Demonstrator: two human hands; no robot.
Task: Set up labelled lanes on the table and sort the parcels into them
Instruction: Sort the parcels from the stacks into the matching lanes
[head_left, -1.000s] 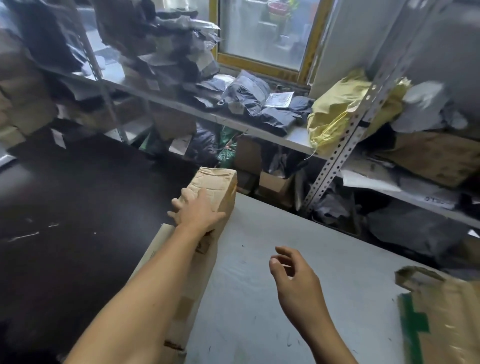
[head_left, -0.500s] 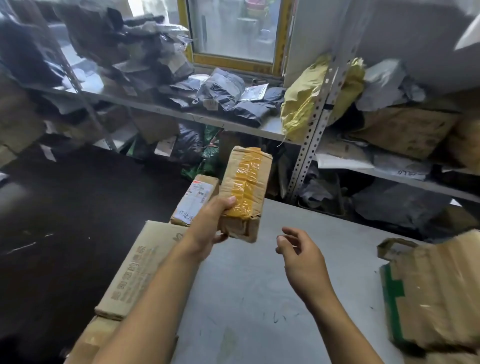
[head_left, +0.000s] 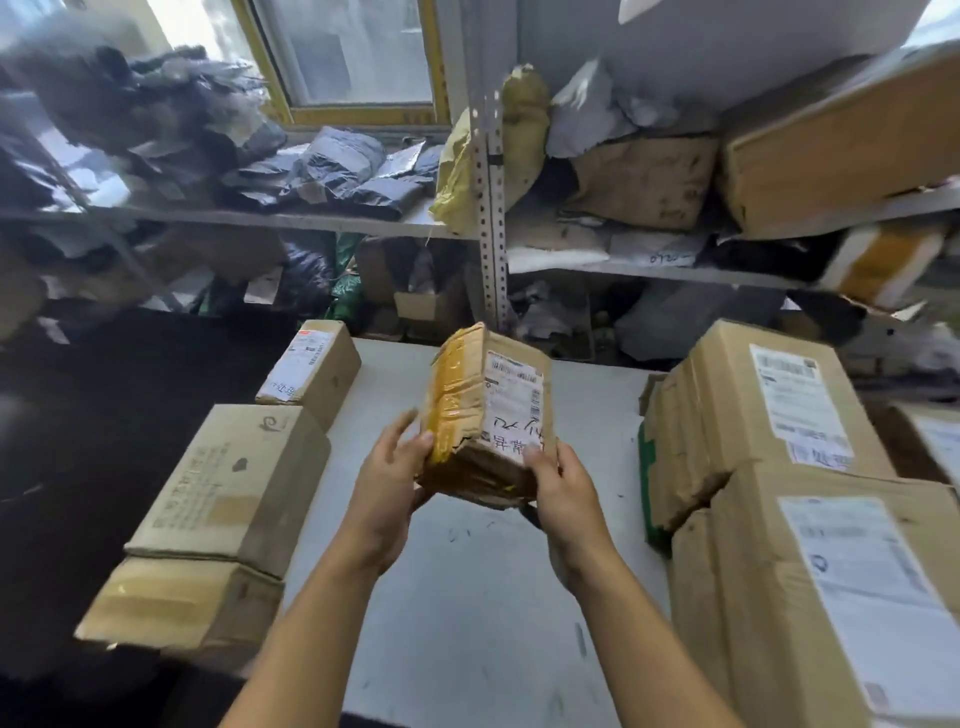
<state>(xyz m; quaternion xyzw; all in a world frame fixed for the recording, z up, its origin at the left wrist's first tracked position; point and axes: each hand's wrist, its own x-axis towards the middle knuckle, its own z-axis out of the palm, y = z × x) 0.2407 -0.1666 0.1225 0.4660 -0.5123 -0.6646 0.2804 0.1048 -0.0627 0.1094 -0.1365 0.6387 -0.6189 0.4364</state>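
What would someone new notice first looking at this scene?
Dead centre, a battered small parcel with yellow tape and a handwritten label, held above the table by the left hand and right hand. Cardboard boxes line the table's left edge and stack on its right, with cluttered shelves behind.

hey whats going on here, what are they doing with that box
A person is sorting parcels at a grey table. Both the left hand and the right hand hold a small battered parcel up above the table, its shipping label with handwriting facing the camera. Boxes are stacked along the left edge and the right edge; no lane labels are visible.
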